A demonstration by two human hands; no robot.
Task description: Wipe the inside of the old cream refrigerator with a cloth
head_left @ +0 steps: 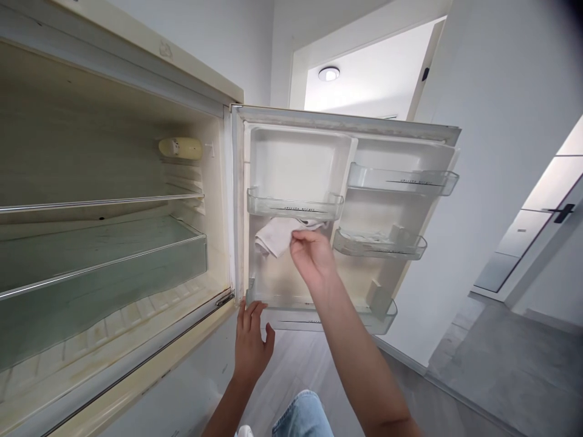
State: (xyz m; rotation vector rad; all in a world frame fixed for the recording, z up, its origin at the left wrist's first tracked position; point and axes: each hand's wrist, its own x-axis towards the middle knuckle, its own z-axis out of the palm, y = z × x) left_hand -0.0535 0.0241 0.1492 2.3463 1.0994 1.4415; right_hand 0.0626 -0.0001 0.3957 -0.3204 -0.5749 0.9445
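Observation:
A pale cloth (275,235) is pinched in my right hand (314,252), against the inner panel of the open fridge door (300,161). It hangs just under the upper left door shelf (296,205), and part of it is covered by my fingers. Lower down, my left hand (251,337) is at the left end of the bottom door shelf (296,318). Its fingers are stretched and the thumb stands apart, with nothing held. Whether the fingertips touch the shelf, I cannot tell.
On the left is the fridge interior with a glass shelf (104,201), a clear drawer (113,273) and a yellowish lamp cover (181,148). Two more door shelves, the upper (403,180) and the lower (380,246), are on the right. A white wall (496,121) stands behind.

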